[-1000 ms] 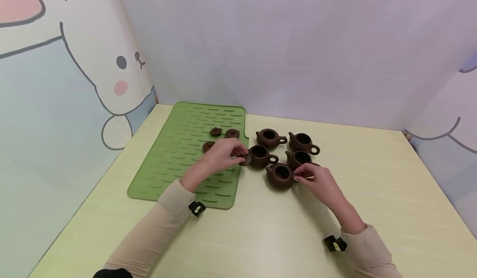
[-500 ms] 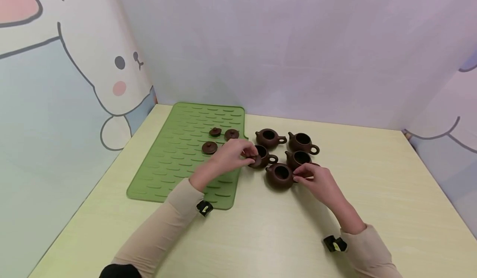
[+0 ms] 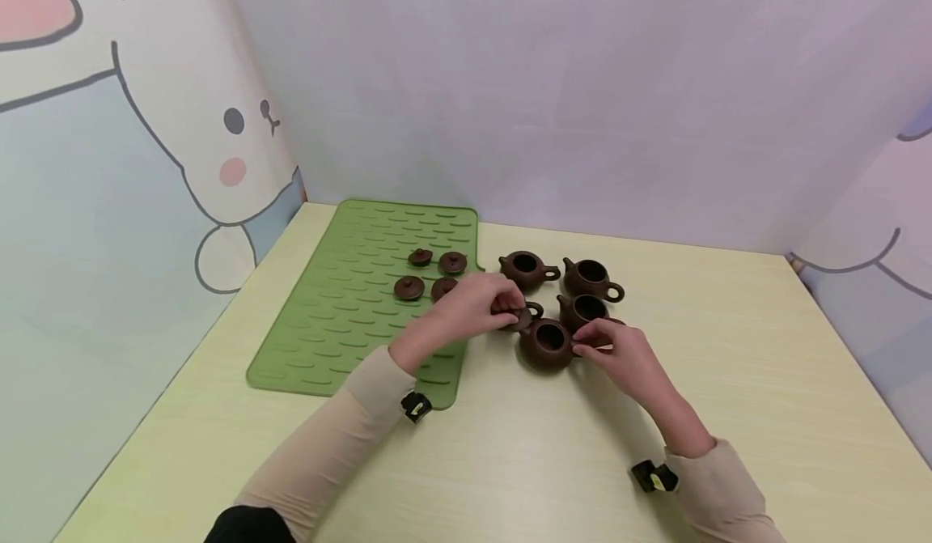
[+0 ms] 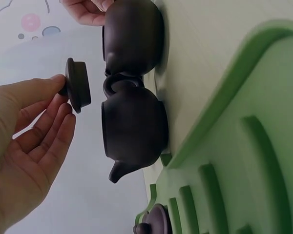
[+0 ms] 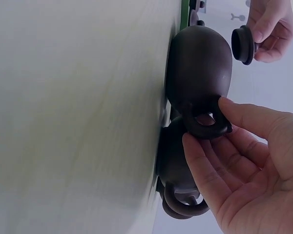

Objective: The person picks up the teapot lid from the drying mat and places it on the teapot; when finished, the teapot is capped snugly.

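My left hand (image 3: 473, 304) pinches a small dark brown teapot lid (image 4: 79, 85) by its knob. In the left wrist view the lid is tilted and apart from the teapots. My right hand (image 3: 622, 357) pinches the handle (image 5: 205, 129) of the front teapot (image 3: 544, 347) between thumb and fingers. That teapot stands on the table with its round mouth uncovered. Beneath my left hand another lidless teapot (image 4: 136, 129) is mostly hidden in the head view. The right wrist view shows the lid held near the front teapot's mouth side.
More open brown teapots (image 3: 524, 269) stand close together behind, including one at the back right (image 3: 588, 277). Several lids (image 3: 409, 288) lie on a green ridged mat (image 3: 320, 324) at the left. A pale curtain (image 3: 546, 122) hangs behind the table.
My left hand has moved right with the lid, from the mat's edge over the middle teapot toward the front one. The right hand and the front teapot have stayed in place.
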### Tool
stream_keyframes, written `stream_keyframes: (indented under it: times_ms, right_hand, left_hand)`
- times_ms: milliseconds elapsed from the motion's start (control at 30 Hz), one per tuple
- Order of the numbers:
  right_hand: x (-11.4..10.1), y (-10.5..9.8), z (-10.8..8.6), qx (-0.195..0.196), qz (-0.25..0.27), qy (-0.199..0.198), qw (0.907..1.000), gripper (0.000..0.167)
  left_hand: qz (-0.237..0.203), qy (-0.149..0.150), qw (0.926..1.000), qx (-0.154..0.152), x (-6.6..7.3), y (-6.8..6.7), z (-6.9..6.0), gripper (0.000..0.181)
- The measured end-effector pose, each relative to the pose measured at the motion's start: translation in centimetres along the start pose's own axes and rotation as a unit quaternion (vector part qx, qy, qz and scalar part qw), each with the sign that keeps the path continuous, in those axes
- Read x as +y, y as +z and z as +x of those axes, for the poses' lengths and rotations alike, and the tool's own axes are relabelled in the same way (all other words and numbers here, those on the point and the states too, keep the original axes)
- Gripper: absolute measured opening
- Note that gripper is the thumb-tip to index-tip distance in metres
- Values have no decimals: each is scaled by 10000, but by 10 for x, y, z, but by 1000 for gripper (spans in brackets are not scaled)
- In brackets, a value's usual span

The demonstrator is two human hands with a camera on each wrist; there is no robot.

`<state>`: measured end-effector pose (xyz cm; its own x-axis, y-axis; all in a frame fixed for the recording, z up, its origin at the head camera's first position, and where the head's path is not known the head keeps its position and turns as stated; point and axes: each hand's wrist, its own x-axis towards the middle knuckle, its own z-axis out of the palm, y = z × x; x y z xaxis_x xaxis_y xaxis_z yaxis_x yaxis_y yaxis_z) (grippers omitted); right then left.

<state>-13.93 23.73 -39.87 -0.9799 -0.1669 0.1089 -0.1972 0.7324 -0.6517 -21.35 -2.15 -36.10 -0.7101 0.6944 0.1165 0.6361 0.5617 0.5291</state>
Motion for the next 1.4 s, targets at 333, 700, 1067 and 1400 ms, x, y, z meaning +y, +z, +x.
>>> stream_keyframes:
  times_ms: [333,700,1067,1400]
  right_hand:
    - [0,0,1,-36,31,13,10000,10]
    - [0,-1,2,-39,-53,79,9999,10]
    - [1,0,1,-24,-51,95,9999,10]
    - [1,1,0,-42,46,105,9999,11]
  left_hand:
    - [11,185,9998,-40,6,6,9,16]
    - [-71,351,9993,-67,13,15,17,16]
    - [-82,396,9991,-145,21,20,22,16]
    - [-18,583,9983,-78,21,28,22,13]
